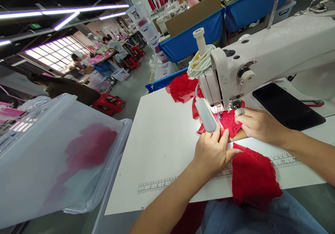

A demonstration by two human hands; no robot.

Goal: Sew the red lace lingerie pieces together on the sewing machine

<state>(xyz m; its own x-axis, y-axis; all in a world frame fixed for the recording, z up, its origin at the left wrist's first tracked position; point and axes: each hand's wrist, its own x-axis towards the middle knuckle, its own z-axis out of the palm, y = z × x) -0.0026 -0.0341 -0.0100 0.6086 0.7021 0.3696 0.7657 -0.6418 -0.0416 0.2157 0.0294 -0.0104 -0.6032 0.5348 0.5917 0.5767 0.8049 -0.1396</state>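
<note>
A white sewing machine [261, 59] stands on a white table [162, 139]. Red lace fabric [252, 176] runs from my lap over the table's front edge to under the machine's head, and more of it is bunched behind the machine [183, 87]. My left hand [213, 152] lies on the fabric just in front of the needle, fingers pressed down and together. My right hand [255, 124] rests on the fabric to the right of the needle, fingers curled onto it. A small lamp [206, 115] hangs over my left hand.
A clear plastic bin [52, 157] with red cloth inside sits at my left. A black tablet [286, 106] lies on the table at right. A printed ruler [167, 184] runs along the table's front. Blue bins and other workers stand farther back.
</note>
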